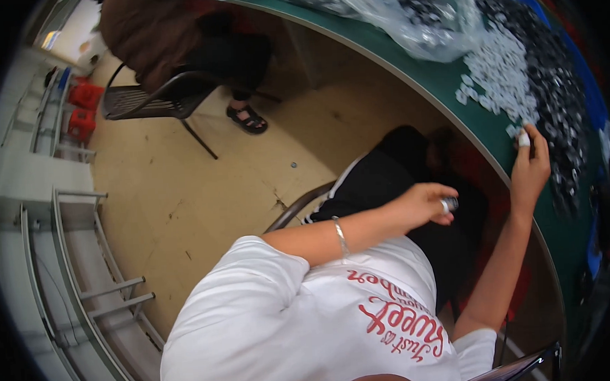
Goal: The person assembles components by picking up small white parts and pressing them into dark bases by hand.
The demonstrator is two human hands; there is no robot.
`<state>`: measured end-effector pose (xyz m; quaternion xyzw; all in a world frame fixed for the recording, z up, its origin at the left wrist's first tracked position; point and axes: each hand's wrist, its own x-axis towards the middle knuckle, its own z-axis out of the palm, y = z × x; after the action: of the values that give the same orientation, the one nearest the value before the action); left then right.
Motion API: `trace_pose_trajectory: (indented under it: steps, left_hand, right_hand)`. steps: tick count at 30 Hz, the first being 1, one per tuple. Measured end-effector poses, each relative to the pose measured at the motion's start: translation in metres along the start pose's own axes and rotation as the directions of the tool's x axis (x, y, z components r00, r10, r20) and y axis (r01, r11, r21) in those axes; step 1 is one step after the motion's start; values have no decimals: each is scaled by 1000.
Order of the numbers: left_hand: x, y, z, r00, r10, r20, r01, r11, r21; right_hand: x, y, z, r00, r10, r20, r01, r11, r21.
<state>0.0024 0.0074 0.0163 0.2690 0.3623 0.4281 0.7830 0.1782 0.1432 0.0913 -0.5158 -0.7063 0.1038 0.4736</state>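
Over my lap, in front of my body, my left hand (430, 206) has its fingers closed around a small black part (453, 202). A white wrap shows on one of its fingers. My right hand (530, 167) reaches over the table's edge, its fingertips pinched together at the near end of a pile of small white plastic pieces (500, 69). White tape covers a finger there too. Whatever lies between those fingertips is too small to make out. Many small black parts (559, 91) are heaped right beside the white pieces.
A clear plastic bag (434, 31) lies on the green table (408, 63), whose curved edge runs past my right arm. Across from me a person in dark clothes sits on a brown chair (158, 98). Metal frames (77, 268) and red stools (83, 108) stand along the left.
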Motion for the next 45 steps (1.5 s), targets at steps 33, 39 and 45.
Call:
trace_pose_trajectory:
  steps: [33, 39, 45]
  left_hand:
    - [-6, -2, -1, 998, 24, -66, -12, 982, 188]
    - [-4, -10, -5, 999, 18, -44, -9, 981, 192]
    - [-5, -12, -8, 989, -45, -139, 71, 979, 193]
  right_hand:
    - [-149, -21, -11, 774, 405, 487, -611, 680, 406]
    - [-149, -23, -7, 742, 433, 511, -665, 566, 487]
    - [-150, -26, -8, 714, 470, 519, -697, 539, 472]
